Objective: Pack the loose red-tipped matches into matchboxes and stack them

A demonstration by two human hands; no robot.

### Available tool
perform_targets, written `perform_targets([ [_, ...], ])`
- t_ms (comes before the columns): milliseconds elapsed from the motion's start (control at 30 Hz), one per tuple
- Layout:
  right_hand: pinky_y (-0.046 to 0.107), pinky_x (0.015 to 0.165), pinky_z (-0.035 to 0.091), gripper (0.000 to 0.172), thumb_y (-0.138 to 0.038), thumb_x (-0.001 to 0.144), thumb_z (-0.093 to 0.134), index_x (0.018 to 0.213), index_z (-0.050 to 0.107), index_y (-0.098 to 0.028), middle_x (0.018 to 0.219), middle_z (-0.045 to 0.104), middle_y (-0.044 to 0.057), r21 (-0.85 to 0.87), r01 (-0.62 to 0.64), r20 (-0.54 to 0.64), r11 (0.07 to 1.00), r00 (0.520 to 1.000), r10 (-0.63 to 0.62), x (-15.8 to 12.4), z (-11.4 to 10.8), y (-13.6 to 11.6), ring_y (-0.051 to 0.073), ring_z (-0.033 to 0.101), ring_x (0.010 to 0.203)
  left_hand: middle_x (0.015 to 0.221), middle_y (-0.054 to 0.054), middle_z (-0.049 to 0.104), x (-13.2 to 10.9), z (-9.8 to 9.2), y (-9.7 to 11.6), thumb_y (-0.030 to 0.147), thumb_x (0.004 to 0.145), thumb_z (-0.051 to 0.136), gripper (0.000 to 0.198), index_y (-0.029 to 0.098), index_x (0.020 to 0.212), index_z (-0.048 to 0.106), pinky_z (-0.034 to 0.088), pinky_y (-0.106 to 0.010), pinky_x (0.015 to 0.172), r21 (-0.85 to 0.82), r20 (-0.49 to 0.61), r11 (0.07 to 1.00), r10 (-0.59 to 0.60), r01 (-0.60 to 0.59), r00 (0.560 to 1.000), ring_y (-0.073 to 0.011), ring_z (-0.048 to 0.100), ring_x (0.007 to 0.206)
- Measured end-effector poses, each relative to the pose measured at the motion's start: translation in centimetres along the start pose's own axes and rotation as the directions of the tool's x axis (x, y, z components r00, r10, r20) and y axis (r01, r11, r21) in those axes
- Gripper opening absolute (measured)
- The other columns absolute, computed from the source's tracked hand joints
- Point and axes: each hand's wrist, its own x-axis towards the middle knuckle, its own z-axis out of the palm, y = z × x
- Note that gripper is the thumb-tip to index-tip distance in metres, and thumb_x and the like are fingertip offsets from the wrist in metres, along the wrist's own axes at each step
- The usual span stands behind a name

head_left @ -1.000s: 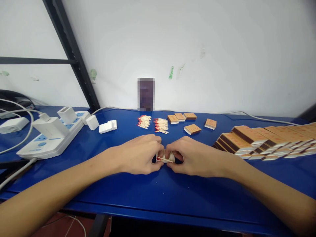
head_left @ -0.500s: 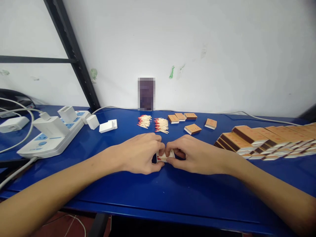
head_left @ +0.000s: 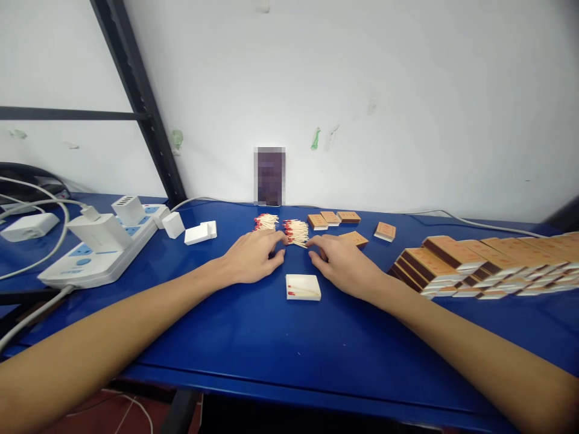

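Observation:
A white matchbox tray (head_left: 304,288) lies on the blue table in front of me, with a few red-headed matches inside along its near and left side. Beyond it is a pile of loose matches (head_left: 296,231), heads to the left. My left hand (head_left: 256,256) is at the left side of this pile, index fingertip by the match heads and thumb apart from it. At the pile's near right end is my right hand (head_left: 341,259), its index fingertip by the match ends and thumb spread below. A second match pile (head_left: 266,221) sits behind my left hand, partly covered by it.
Several brown matchboxes (head_left: 384,231) lie at the back right, one partly behind my right hand. A large stack of matchboxes (head_left: 456,253) stands at the right. On the left are a power strip (head_left: 102,259) with chargers and white box pieces (head_left: 199,233). A blurred-out panel (head_left: 270,176) leans on the wall.
Both hands have let go of the matchbox tray and moved forward to the nearer match pile. The tray now lies uncovered on the table.

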Motion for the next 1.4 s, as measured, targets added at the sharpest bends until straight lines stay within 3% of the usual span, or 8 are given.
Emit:
perform_targets([
  [300, 0.027, 0.06, 0.034, 0.018, -0.024, 0.093, 0.045, 0.091, 0.062, -0.017, 0.077, 0.065, 0.005, 0.009, -0.071, -0.033, 0.997, 0.997, 0.072, 1.1, 0.3, -0.4, 0.016, 0.056, 0.067, 0.089, -0.005, 0.063, 0.0, 0.3, -0.1, 0.031, 0.092, 0.045, 0.031, 0.019, 0.115, 0.061, 0.045, -0.031, 0.07, 0.002, 0.006, 1.0, 0.006, -0.006, 1.0, -0.0189, 0.06, 0.079],
  [500, 0.026, 0.058, 0.031, 0.013, -0.02, 0.092, 0.046, 0.086, 0.057, -0.017, 0.074, 0.062, 0.003, 0.05, -0.039, -0.028, 0.998, 0.999, 0.04, 0.8, 0.6, 0.3, 0.014, 0.052, 0.061, 0.078, -0.001, 0.062, 0.2, 0.6, -0.4, 0.027, 0.087, 0.051, 0.025, 0.019, 0.107, 0.065, 0.04, -0.027, 0.064, -0.057, -0.022, 0.998, -0.043, 0.041, 0.999, -0.0158, 0.057, 0.071],
  [900, 0.027, 0.059, 0.031, 0.015, -0.021, 0.093, 0.044, 0.082, 0.054, -0.019, 0.074, 0.059, 0.002, 0.059, 0.072, 0.011, 0.996, 0.997, -0.073, -0.3, -0.1, 0.0, 0.014, 0.048, 0.063, 0.063, 0.003, 0.057, 1.1, 0.8, -0.9, 0.027, 0.089, 0.054, 0.019, 0.021, 0.097, 0.069, 0.033, -0.024, 0.057, -0.125, -0.025, 0.99, -0.075, 0.071, 0.997, -0.0121, 0.05, 0.059],
  [1100, 0.027, 0.061, 0.032, 0.013, -0.02, 0.094, 0.044, 0.094, 0.056, -0.018, 0.077, 0.062, 0.004, 0.12, 0.006, -0.041, 0.993, 0.999, -0.002, 0.7, 0.4, 0.4, 0.015, 0.052, 0.065, 0.065, 0.003, 0.059, 1.0, 0.7, -0.8, 0.026, 0.089, 0.054, 0.017, 0.022, 0.096, 0.069, 0.033, -0.024, 0.058, -0.134, -0.024, 0.989, -0.065, 0.061, 0.998, -0.0118, 0.051, 0.06],
  [1400, 0.027, 0.061, 0.032, 0.018, -0.03, 0.095, 0.046, 0.088, 0.059, -0.02, 0.081, 0.065, 0.003, 0.16, 0.054, -0.013, 0.986, 0.999, -0.052, 1.1, 0.3, 0.4, 0.016, 0.055, 0.072, 0.063, 0.004, 0.058, 1.0, 0.7, -0.8, 0.025, 0.088, 0.055, 0.014, 0.022, 0.093, 0.068, 0.033, -0.024, 0.058, -0.127, -0.029, 0.99, -0.064, 0.06, 0.998, -0.0118, 0.051, 0.059],
])
